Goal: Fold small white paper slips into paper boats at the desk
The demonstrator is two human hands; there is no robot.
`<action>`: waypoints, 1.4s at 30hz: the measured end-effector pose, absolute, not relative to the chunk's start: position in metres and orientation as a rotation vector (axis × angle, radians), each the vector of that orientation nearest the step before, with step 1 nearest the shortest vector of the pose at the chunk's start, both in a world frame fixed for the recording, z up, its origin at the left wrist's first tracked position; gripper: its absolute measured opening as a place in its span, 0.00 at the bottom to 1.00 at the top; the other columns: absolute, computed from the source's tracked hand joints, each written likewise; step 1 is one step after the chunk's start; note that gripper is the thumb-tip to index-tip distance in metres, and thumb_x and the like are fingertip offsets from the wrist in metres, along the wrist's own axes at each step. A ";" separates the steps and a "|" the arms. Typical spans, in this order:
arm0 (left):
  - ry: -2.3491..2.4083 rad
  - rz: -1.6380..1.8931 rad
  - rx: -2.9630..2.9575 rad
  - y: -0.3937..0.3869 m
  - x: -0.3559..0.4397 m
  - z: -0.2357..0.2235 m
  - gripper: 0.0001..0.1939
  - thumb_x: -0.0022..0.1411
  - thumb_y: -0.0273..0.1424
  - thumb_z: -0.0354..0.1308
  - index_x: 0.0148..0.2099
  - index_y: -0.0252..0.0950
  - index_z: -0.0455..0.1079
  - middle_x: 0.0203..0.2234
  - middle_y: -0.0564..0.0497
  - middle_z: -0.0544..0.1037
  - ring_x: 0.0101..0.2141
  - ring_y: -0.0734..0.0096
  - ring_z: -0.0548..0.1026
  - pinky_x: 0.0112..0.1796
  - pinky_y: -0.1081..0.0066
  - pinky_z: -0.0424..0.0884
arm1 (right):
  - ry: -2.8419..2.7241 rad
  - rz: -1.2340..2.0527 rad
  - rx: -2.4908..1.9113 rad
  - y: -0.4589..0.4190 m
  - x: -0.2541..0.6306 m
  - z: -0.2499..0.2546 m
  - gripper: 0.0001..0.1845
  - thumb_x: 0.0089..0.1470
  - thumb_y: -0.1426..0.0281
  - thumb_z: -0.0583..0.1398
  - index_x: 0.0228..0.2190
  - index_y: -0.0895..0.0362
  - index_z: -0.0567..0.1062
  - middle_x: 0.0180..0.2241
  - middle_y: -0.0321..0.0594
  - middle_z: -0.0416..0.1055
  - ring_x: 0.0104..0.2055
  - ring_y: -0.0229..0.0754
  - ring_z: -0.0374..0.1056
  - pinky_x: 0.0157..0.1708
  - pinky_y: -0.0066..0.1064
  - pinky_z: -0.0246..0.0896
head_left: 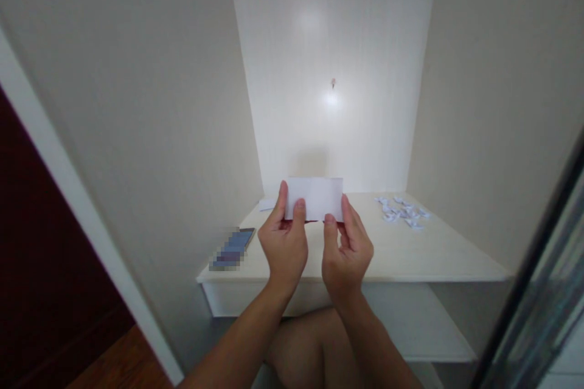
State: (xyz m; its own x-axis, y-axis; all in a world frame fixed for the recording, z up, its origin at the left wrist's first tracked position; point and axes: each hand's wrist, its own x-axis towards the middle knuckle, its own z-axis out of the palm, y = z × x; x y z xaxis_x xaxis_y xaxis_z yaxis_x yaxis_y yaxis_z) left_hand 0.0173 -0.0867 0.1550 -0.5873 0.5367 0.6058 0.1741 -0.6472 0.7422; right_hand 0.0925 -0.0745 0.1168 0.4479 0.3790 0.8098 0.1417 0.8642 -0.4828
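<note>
A white rectangular piece of paper [314, 197] is held up above the white shelf, its broad side facing me. My left hand [286, 240] grips its left end, thumb on the near face and a finger along the edge. At the right end my right hand [347, 246] pinches it the same way, thumb at the lower corner. Most of the other fingers are hidden behind the paper. Whether it is one sheet or several layers, I cannot tell.
On the white shelf [401, 261], several small folded white paper pieces [404, 213] lie at the right back. A phone [233, 249] with a blurred screen lies at the left, and a flat white piece [267, 204] behind it. Walls enclose both sides and the back.
</note>
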 end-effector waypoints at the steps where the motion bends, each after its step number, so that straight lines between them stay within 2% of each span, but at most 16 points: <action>1: 1.172 2.318 1.270 -0.086 0.018 0.154 0.34 0.63 0.43 0.68 0.68 0.40 0.69 0.43 0.51 0.85 0.32 0.76 0.78 0.40 0.71 0.80 | -1.134 0.130 -0.528 -0.075 0.093 0.118 0.27 0.65 0.71 0.61 0.64 0.52 0.72 0.61 0.50 0.74 0.61 0.52 0.73 0.57 0.48 0.74; 6: 1.152 2.294 1.250 -0.080 0.021 0.148 0.31 0.63 0.40 0.68 0.66 0.43 0.71 0.47 0.52 0.85 0.35 0.74 0.80 0.39 0.71 0.82 | -1.236 0.025 -0.513 -0.076 0.093 0.122 0.25 0.65 0.74 0.59 0.62 0.54 0.74 0.63 0.53 0.72 0.63 0.51 0.71 0.59 0.47 0.73; 13: 1.282 2.266 1.312 -0.074 0.022 0.144 0.27 0.63 0.40 0.69 0.63 0.44 0.74 0.49 0.49 0.85 0.36 0.72 0.81 0.41 0.71 0.80 | -1.216 0.088 -0.489 -0.077 0.093 0.112 0.21 0.63 0.77 0.60 0.55 0.53 0.79 0.62 0.53 0.72 0.61 0.50 0.73 0.59 0.47 0.72; 17: 1.307 2.290 1.445 -0.069 0.023 0.137 0.19 0.64 0.36 0.68 0.56 0.42 0.80 0.47 0.49 0.86 0.40 0.69 0.82 0.46 0.69 0.79 | -1.156 0.184 -0.472 -0.075 0.094 0.101 0.14 0.60 0.76 0.63 0.46 0.51 0.81 0.60 0.50 0.74 0.61 0.52 0.73 0.59 0.50 0.71; 20: 1.327 2.293 1.577 -0.065 0.022 0.130 0.16 0.63 0.35 0.69 0.52 0.41 0.82 0.43 0.49 0.87 0.38 0.69 0.82 0.41 0.72 0.80 | -1.003 0.374 -0.488 -0.069 0.096 0.089 0.07 0.59 0.72 0.66 0.41 0.52 0.78 0.58 0.49 0.75 0.58 0.52 0.74 0.58 0.51 0.71; 22: 1.369 2.274 1.547 -0.063 0.020 0.126 0.17 0.61 0.35 0.70 0.52 0.41 0.82 0.40 0.49 0.87 0.34 0.71 0.82 0.37 0.74 0.79 | -0.886 0.535 -0.552 -0.063 0.098 0.081 0.10 0.58 0.68 0.68 0.42 0.52 0.75 0.49 0.47 0.79 0.49 0.49 0.78 0.50 0.46 0.76; 24: 1.376 2.241 1.470 -0.063 0.017 0.122 0.21 0.58 0.34 0.73 0.54 0.41 0.81 0.37 0.50 0.87 0.32 0.72 0.82 0.34 0.75 0.79 | -0.837 0.680 -0.630 -0.057 0.102 0.073 0.18 0.58 0.65 0.69 0.47 0.52 0.71 0.39 0.42 0.79 0.39 0.45 0.79 0.41 0.41 0.77; 25: 1.369 2.223 1.447 -0.063 0.014 0.120 0.24 0.56 0.33 0.74 0.55 0.41 0.80 0.35 0.51 0.87 0.31 0.72 0.83 0.33 0.76 0.79 | -0.847 0.721 -0.662 -0.055 0.105 0.070 0.21 0.59 0.64 0.68 0.51 0.52 0.69 0.38 0.41 0.79 0.37 0.45 0.78 0.39 0.40 0.77; 26: 1.364 2.203 1.446 -0.064 0.011 0.118 0.25 0.55 0.33 0.74 0.56 0.41 0.80 0.34 0.52 0.87 0.30 0.72 0.83 0.33 0.76 0.80 | -0.887 0.722 -0.685 -0.053 0.108 0.067 0.25 0.60 0.64 0.67 0.55 0.51 0.67 0.40 0.43 0.79 0.39 0.46 0.78 0.39 0.40 0.77; 28: 1.388 2.159 1.510 -0.065 0.002 0.115 0.25 0.55 0.33 0.75 0.56 0.41 0.80 0.33 0.52 0.86 0.31 0.71 0.83 0.34 0.75 0.80 | -1.056 0.554 -0.733 -0.050 0.113 0.061 0.33 0.59 0.64 0.67 0.62 0.49 0.63 0.54 0.51 0.75 0.53 0.53 0.75 0.46 0.47 0.76; 30: 1.466 2.075 1.608 -0.067 -0.008 0.113 0.24 0.55 0.33 0.75 0.55 0.41 0.80 0.32 0.52 0.86 0.31 0.71 0.83 0.33 0.74 0.80 | -1.345 0.249 -0.768 -0.050 0.116 0.057 0.41 0.56 0.63 0.69 0.66 0.47 0.60 0.68 0.54 0.61 0.68 0.61 0.61 0.59 0.58 0.67; 32: 1.540 1.965 1.680 -0.068 -0.016 0.113 0.22 0.55 0.34 0.75 0.53 0.41 0.81 0.31 0.52 0.86 0.30 0.70 0.83 0.31 0.74 0.79 | -1.589 0.072 -0.768 -0.051 0.116 0.053 0.47 0.53 0.61 0.70 0.68 0.47 0.58 0.72 0.54 0.53 0.73 0.65 0.52 0.65 0.64 0.56; 33: 1.559 1.917 1.694 -0.069 -0.018 0.113 0.21 0.55 0.34 0.75 0.51 0.40 0.81 0.31 0.52 0.85 0.29 0.70 0.83 0.30 0.74 0.79 | -1.655 0.056 -0.772 -0.051 0.114 0.051 0.48 0.53 0.61 0.70 0.69 0.48 0.57 0.72 0.54 0.53 0.72 0.65 0.53 0.66 0.64 0.55; 36: 1.500 1.837 1.659 -0.067 -0.020 0.113 0.20 0.54 0.33 0.76 0.49 0.39 0.81 0.32 0.51 0.85 0.31 0.69 0.83 0.32 0.74 0.80 | -1.642 0.158 -0.791 -0.050 0.107 0.045 0.45 0.52 0.66 0.69 0.67 0.50 0.60 0.65 0.54 0.63 0.66 0.60 0.63 0.63 0.58 0.63; 39: 1.278 1.749 1.548 -0.062 -0.020 0.107 0.24 0.51 0.31 0.77 0.52 0.40 0.81 0.41 0.47 0.86 0.38 0.65 0.84 0.37 0.72 0.81 | -1.509 0.274 -0.779 -0.047 0.106 0.039 0.39 0.49 0.70 0.68 0.62 0.50 0.67 0.58 0.49 0.71 0.59 0.55 0.69 0.60 0.52 0.68; 42: 1.053 1.561 1.473 -0.058 -0.020 0.101 0.26 0.52 0.30 0.77 0.55 0.43 0.80 0.51 0.44 0.83 0.42 0.63 0.83 0.38 0.70 0.82 | -1.378 0.517 -0.772 -0.047 0.110 0.035 0.34 0.49 0.68 0.70 0.57 0.50 0.71 0.54 0.47 0.74 0.55 0.54 0.72 0.56 0.49 0.70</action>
State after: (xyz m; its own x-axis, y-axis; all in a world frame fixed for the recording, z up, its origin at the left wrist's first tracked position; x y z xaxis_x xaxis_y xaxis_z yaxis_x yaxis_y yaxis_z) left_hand -0.0197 -0.0583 0.1005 -0.0740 0.9152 0.3961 0.0245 -0.3954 0.9182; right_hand 0.1101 -0.0473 0.0349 0.1448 0.7299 0.6681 0.1108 0.6590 -0.7440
